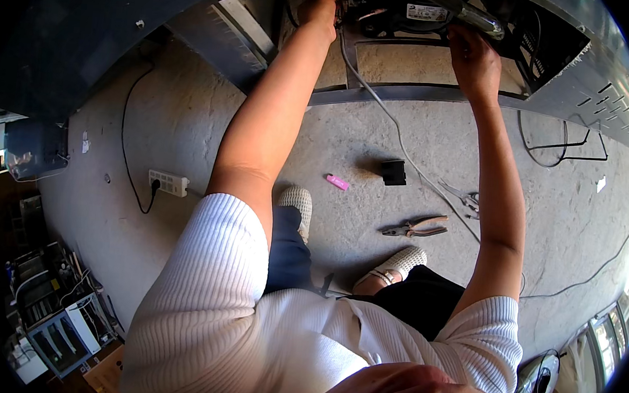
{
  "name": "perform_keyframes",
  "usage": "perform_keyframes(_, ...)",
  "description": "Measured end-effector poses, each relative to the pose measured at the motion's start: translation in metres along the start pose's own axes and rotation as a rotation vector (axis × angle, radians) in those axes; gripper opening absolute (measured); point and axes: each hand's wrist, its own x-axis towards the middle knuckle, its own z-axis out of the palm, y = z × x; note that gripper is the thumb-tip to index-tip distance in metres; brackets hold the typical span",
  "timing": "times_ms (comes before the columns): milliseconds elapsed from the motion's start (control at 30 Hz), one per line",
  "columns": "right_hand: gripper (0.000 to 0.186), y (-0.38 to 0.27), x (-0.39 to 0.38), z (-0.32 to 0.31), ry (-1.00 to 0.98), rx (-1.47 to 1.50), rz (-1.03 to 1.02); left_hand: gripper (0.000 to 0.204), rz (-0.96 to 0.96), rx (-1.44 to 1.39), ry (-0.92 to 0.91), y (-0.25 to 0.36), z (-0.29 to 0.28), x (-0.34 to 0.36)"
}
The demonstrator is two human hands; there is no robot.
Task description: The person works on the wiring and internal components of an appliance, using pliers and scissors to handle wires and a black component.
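Both of my arms reach up into the open base of a dark metal cabinet (404,94). My left hand (319,11) is at the left of a black fan (394,27), close to some wires; its fingers are mostly hidden. A grey cable (387,115) runs down from beside that hand and across the floor. On the other side, my right hand (476,67) is at the fan's lower right edge, its fingers curled together. What they grip is too dark and small to make out. A shiny, tube-like piece (480,21) lies just above that hand.
On the concrete floor are pliers (415,227), a second metal tool (468,200), a black block-shaped part (393,172) and a pink object (337,181). A white power strip (168,183) with a black plug lies left. A bent black wire frame (577,149) lies right.
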Motion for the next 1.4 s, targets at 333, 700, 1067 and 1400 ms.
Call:
perform_keyframes(333,0.016,0.003,-0.001,0.000,-0.002,-0.017,0.016,0.013,-0.004,0.049,0.059,0.003,0.016,-0.012)
perform_keyframes(700,0.015,0.003,0.000,0.002,0.002,-0.016,0.003,0.003,0.113,-0.059,0.088,-0.001,0.017,-0.003)
perform_keyframes(1067,0.019,0.004,0.001,0.001,0.006,-0.069,-0.039,0.019,0.329,0.280,0.257,-0.002,0.013,0.024)
perform_keyframes(1400,0.015,-0.004,0.002,0.000,0.019,-0.051,0.010,0.011,0.191,0.031,0.258,-0.007,0.017,0.023)
